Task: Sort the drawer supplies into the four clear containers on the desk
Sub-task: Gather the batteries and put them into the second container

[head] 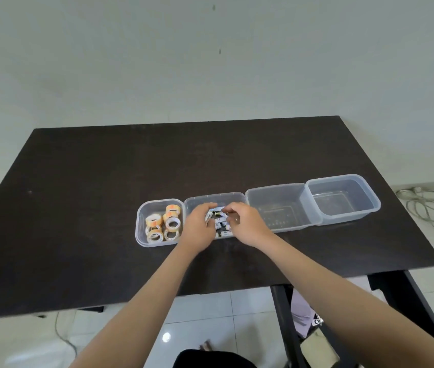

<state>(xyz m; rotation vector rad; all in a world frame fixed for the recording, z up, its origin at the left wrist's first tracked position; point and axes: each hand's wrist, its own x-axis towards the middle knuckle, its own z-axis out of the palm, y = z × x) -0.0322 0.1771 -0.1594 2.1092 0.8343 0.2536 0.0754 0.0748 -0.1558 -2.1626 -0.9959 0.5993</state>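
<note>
Both forearms are reaching out from under the camera toward the row of four clear containers on the dark counter (78, 181). I am seeing the left hand (197, 227) curling round a small white battery (208, 217) over the second container (214, 199), where more batteries (222, 229) are lying in a loose heap. The right hand (245, 224) is hovering just beside it with its fingers bent in a pinch over the same heap; whether it is actually gripping one I cannot tell, since the fingertips are hiding the contact.

Tape rolls (163, 224) are filling the leftmost container (141, 235). The third container (277, 192) and the fourth container (343, 179) are looking unfilled, so I am judging the sort roughly half done.

My worry is the crowding: two hands working one small tub could nudge its light wall, shifting it against its neighbours. A round battery let go too high could also bounce out and roll across the counter.
</note>
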